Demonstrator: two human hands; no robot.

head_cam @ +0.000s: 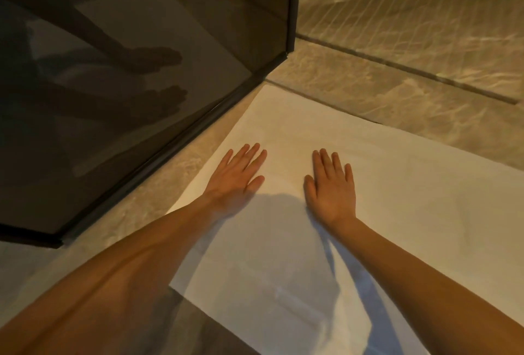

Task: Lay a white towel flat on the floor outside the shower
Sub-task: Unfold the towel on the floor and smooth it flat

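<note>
Running along the left was the dark shower glass (119, 94) (it mirrored both forearms), and the white towel (397, 199) lay spread on the stone floor (368, 79) just beside its frame. The left hand (238, 176) and right hand (331, 187) pressed palms down on it, fingers open and extended, gripping nothing, apparently smoothing it flat.

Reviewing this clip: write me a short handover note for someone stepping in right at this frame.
Left hand: open, palm flat on the white towel.
Right hand: open, palm flat on it too.
Towel: spread on the tiled floor, beside the dark glass shower panel, not touching its frame.
Done: towel laid out, looks mostly flat.
Left: smooth the faint creases near the right wrist, then lift both hands.
</note>
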